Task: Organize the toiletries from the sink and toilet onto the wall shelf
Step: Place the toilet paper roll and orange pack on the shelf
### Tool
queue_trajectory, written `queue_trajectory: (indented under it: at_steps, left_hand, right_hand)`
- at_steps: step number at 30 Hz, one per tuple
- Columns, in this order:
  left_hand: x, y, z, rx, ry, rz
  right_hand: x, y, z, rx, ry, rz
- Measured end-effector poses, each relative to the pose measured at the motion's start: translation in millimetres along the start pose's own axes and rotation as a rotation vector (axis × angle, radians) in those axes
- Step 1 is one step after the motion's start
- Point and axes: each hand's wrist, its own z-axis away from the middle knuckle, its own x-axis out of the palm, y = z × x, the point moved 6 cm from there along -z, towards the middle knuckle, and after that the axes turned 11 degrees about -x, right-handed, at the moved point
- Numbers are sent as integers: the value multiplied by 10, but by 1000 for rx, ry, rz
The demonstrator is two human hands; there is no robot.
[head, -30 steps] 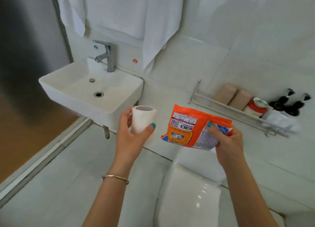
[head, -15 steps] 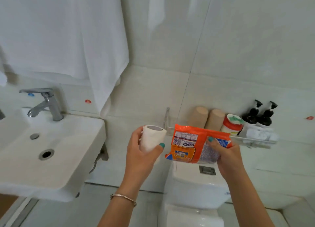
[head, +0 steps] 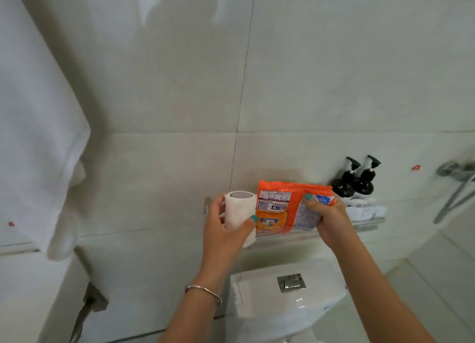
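your left hand (head: 226,229) is wrapped round the soft, squishy paper roll (head: 240,211) and your right hand (head: 327,220) pinches the light, crinkly orange bag (head: 280,206) right at the shelf (head: 365,223), so grip gently

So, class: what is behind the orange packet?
The wall shelf runs behind the orange packet, with two black pump bottles showing at its right. Anything directly behind the packet is covered.

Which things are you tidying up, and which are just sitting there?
For the job: white paper roll in left hand; orange plastic packet in right hand; metal wall shelf.

Just there: two black pump bottles, white hanging towel, white toilet tank.
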Motion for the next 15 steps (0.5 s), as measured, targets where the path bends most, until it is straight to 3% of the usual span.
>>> queue_trajectory:
  at_steps: [10,15]
  left_hand:
    - [170,-126,-420,-66,-47,-33]
    - [179,-205,-426,-111,-88,-32]
  right_hand:
    - [-159,394,-247,139,18,28]
    - [-335,425,-203,120,92,279]
